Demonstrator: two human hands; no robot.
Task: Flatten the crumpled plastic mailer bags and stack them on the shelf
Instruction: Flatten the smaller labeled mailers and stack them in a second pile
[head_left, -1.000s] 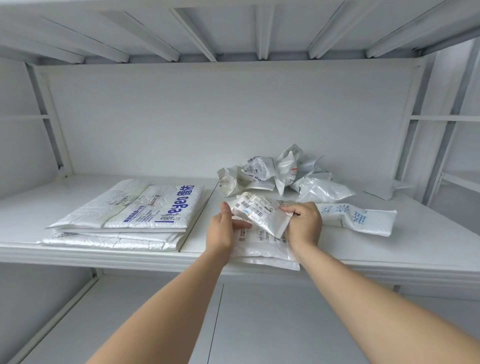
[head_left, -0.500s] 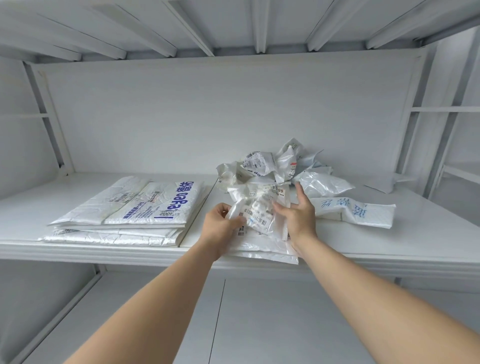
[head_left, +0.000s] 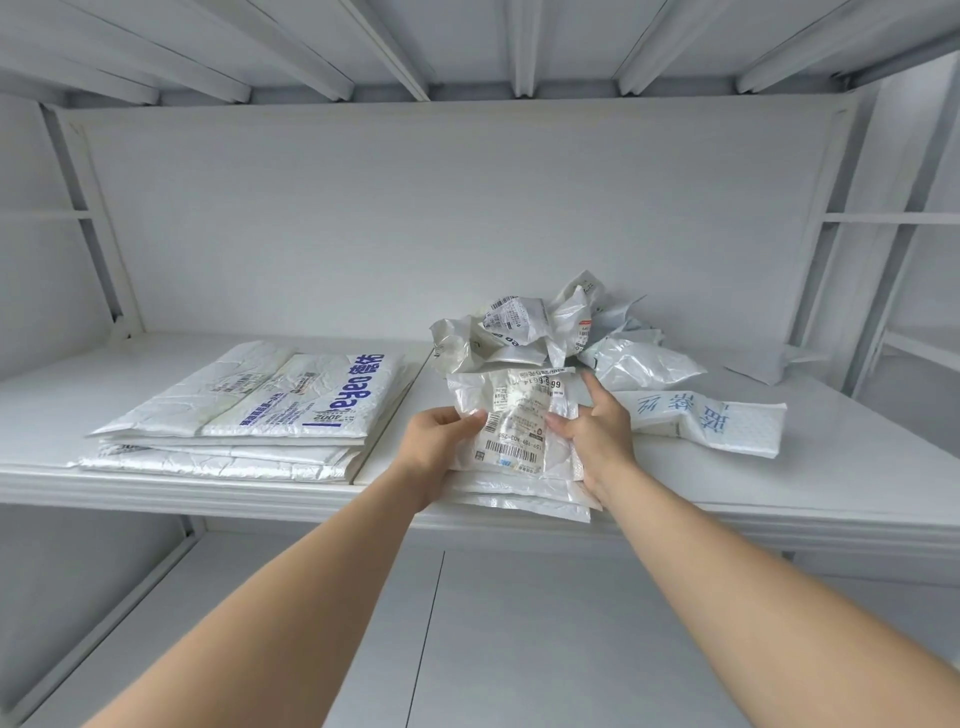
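My left hand (head_left: 444, 436) and right hand (head_left: 597, 428) each pinch a side edge of the mailer (head_left: 514, 410). Best bet: tug it taut, then smooth outward onto the stack (head_left: 519, 501).

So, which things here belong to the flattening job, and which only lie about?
Job: labelled mailer, held by left hand and right hand; crumpled pile; blue-printed mailer; small stack beneath; large flat stack; shelf.
Lying about: white folded piece, far right; unclear what.
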